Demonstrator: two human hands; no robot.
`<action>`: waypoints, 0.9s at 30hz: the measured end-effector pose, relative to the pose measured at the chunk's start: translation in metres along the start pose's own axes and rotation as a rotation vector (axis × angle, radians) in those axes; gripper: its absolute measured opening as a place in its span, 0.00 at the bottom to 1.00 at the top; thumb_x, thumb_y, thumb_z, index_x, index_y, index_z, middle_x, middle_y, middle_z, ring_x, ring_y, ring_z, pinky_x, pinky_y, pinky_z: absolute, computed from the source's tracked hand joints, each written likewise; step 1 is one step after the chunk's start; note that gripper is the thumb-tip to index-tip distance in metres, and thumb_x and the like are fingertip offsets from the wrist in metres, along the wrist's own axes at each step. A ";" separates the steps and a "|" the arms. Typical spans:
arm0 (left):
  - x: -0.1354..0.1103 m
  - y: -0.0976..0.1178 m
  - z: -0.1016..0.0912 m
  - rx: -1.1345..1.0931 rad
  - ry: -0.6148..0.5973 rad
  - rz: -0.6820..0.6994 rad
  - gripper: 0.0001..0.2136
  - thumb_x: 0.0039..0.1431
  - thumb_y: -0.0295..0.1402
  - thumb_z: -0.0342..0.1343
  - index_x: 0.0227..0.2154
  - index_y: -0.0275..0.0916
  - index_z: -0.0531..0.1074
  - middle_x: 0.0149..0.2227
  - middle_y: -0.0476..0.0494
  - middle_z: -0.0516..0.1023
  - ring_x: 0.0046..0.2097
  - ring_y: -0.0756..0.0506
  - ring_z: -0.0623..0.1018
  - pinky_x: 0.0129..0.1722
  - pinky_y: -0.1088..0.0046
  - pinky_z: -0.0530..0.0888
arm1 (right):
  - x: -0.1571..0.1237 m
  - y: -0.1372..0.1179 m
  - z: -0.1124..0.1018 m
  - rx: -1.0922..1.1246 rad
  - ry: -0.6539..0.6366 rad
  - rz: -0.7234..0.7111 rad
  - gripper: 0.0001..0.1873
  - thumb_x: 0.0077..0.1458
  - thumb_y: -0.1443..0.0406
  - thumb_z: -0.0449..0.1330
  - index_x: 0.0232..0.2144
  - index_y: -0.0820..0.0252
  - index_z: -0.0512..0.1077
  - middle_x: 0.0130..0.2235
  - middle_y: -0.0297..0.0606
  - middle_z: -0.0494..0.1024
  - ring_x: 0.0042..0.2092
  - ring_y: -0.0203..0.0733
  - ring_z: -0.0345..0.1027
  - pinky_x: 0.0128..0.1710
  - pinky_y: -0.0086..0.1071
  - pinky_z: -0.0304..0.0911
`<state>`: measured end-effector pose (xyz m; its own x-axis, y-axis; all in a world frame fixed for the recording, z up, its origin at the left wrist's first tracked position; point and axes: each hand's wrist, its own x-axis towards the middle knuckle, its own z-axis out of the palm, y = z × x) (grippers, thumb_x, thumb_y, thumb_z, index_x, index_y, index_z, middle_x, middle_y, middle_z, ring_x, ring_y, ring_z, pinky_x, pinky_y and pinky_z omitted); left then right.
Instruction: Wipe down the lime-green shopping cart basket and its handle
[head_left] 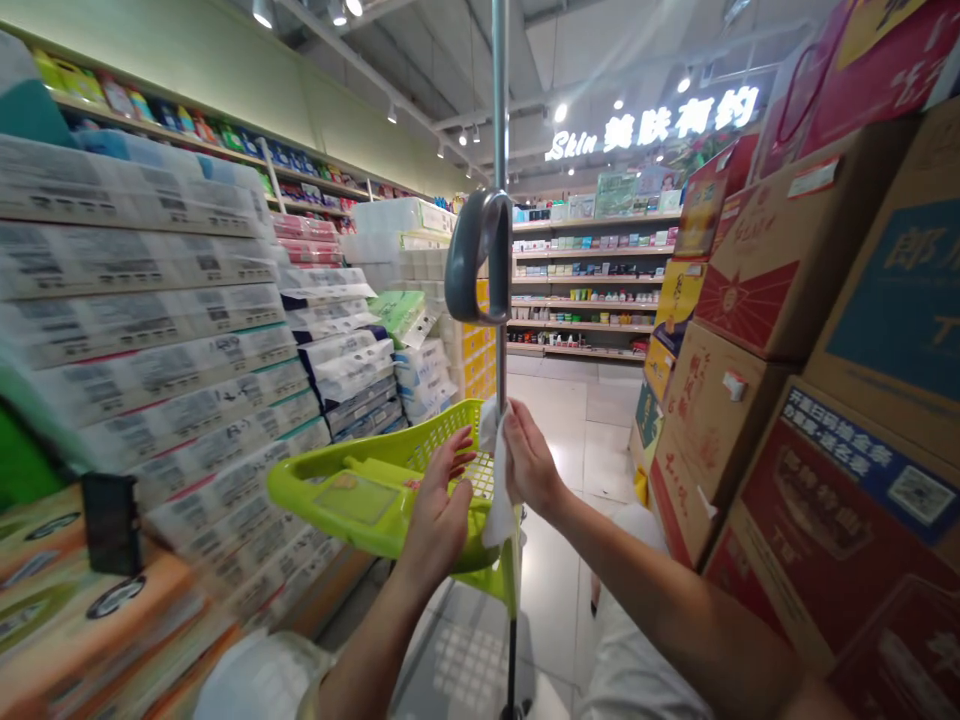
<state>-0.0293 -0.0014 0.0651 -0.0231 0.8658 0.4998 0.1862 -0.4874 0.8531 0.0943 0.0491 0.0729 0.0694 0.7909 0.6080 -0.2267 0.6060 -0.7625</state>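
In the head view an upright metal pole (pixel 500 110) with a grey looped handle (pixel 459 258) stands in front of me. My right hand (pixel 531 458) is closed around a white cloth (pixel 498 515), pressing it against the lower part of the pole. To the left of the pole is my left hand (pixel 442 500), its fingers apart and nothing in it. Behind that hand is a lime-green plastic shopping basket (pixel 315 490) with a lattice wall, partly hidden by my hands. Whether the basket is fixed to the pole, I cannot tell.
Stacked packs of paper tissue (pixel 150 330) line the left side. A dark phone-like object (pixel 111 525) stands on orange packs (pixel 161 610). Cardboard cartons (pixel 739 360) rise close on the right. Tiled floor (pixel 555 410) leads to shelves (pixel 592 250) of small goods.
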 end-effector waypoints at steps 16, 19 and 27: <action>-0.004 0.010 -0.001 -0.125 -0.215 -0.019 0.25 0.52 0.30 0.49 0.55 0.39 0.69 0.56 0.41 0.73 0.55 0.42 0.72 0.59 0.59 0.66 | -0.143 0.040 -0.016 -0.578 -0.256 -0.502 0.30 0.63 0.72 0.46 0.66 0.53 0.52 0.65 0.42 0.60 0.68 0.50 0.48 0.65 0.53 0.52; -0.004 0.012 -0.002 -0.137 -0.248 -0.020 0.25 0.53 0.31 0.49 0.56 0.39 0.68 0.57 0.40 0.72 0.54 0.42 0.73 0.58 0.60 0.67 | -0.135 0.037 -0.019 -0.671 -0.346 -0.621 0.31 0.61 0.72 0.48 0.65 0.50 0.55 0.61 0.41 0.67 0.66 0.50 0.54 0.65 0.53 0.52; -0.003 0.011 -0.001 -0.118 -0.308 -0.043 0.27 0.55 0.32 0.49 0.60 0.39 0.64 0.60 0.40 0.69 0.58 0.41 0.70 0.62 0.59 0.63 | -0.135 0.072 -0.032 -0.480 -0.091 -0.342 0.26 0.67 0.67 0.45 0.66 0.51 0.53 0.66 0.41 0.59 0.67 0.46 0.53 0.65 0.48 0.55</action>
<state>-0.0278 -0.0091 0.0728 0.2726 0.8707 0.4093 0.0757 -0.4435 0.8931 0.0998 -0.0115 -0.0708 -0.0272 0.5466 0.8370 0.2598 0.8124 -0.5221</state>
